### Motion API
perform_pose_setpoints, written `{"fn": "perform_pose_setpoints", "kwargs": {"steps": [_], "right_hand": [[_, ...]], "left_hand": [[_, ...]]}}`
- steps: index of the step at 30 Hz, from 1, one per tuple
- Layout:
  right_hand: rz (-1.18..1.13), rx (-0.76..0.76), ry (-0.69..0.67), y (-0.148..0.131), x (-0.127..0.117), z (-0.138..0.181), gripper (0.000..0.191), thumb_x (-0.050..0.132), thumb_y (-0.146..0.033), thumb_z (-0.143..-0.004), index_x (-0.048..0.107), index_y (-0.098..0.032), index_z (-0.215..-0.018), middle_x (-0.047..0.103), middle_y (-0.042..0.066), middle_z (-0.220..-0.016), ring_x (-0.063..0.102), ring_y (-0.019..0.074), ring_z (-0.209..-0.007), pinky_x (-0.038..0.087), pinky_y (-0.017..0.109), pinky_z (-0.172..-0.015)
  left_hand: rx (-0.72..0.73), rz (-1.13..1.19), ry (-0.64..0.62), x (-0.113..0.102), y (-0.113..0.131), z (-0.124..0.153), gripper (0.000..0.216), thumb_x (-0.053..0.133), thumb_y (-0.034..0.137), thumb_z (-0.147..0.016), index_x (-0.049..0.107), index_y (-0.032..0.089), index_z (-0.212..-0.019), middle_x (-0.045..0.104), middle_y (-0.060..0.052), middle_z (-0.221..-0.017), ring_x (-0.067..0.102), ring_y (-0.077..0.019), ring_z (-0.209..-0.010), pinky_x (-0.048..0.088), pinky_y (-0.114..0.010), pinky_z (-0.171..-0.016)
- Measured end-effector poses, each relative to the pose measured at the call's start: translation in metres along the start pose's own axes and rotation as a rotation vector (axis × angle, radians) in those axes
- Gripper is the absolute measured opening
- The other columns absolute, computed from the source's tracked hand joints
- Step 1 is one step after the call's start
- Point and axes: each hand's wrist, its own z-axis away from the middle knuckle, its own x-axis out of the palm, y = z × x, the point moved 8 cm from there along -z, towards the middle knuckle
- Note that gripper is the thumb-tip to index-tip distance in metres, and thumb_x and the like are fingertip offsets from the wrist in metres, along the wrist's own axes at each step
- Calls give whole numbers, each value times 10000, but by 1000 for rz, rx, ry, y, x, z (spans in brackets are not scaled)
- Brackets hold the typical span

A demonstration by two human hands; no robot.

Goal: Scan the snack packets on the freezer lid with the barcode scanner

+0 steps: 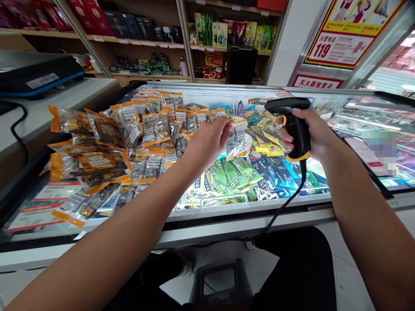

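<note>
My left hand (209,140) pinches the top corner of a clear snack packet (236,139) with orange edges, its printed label side showing. My right hand (313,131) is wrapped round the grip of a black barcode scanner (296,129) with yellow trim; its head points left toward the packet. A cable (296,188) runs down from the scanner's base to the freezer's front edge. To the left of my left hand lies a large heap of similar orange-edged packets (155,129) on the glass top. My left fingertips are partly hidden behind the hand.
Under my hands a chest freezer (194,218) holds green packs (231,175), blue packs (275,175) and yellow packs (267,140). A phone (369,155) lies on the right glass. A scale (39,73) stands on the left counter, shelves (155,43) behind. Below is a dark stool (220,280).
</note>
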Motion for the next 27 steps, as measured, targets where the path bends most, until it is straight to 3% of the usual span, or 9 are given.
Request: {"fn": "perform_pose_setpoints", "kwargs": {"steps": [4,7,10,13,19,27], "right_hand": [[69,75,-53,8,4,0,354,520,-575,-950,594,-237,-1025,499,-5,-567,470,171,-499,357,325,-514],[159,146,-115,14,9,2,365,546,-603,-918,586,-249,-996,496,-7,-549,465,188,-474,367,337,-478],[228,214,-178,20,12,7,396,554,-636,-909,590,-247,-976,506,-4,-533,468,191,-454,362,335,-448],[271,266,-241,24,18,13,413,563,-639,-924,606,-231,-972,546,12,-530,475,175,-441,373,320,-443],[318,261,-274,24,26,17,425,558,-634,-940,633,-216,-946,569,26,-529,493,167,-432,399,305,-424],[328,274,-287,27,24,15,434,598,-644,-912,634,-217,-983,580,18,-542,500,172,-436,438,310,-410]], "left_hand": [[-27,-88,-10,-6,-1,3,347,441,375,-1069,545,208,-1354,593,-172,-1381,650,-275,-1134,544,-405,-866],[147,-106,-257,12,19,16,359,481,453,-1044,608,249,-1310,566,-138,-1425,593,-313,-1238,535,-462,-955],[293,-129,-449,30,34,34,486,533,551,-999,585,276,-1396,556,-123,-1457,541,-329,-1309,479,-494,-1066],[255,-168,-483,38,28,38,601,507,592,-998,487,296,-1520,489,-119,-1560,475,-343,-1405,441,-500,-1114],[202,-130,-585,46,20,44,831,430,774,-947,270,367,-1654,175,-99,-1756,197,-383,-1600,239,-570,-1255],[194,-114,-597,47,22,47,832,419,772,-953,281,347,-1654,142,-74,-1764,155,-365,-1614,195,-548,-1277]]}}
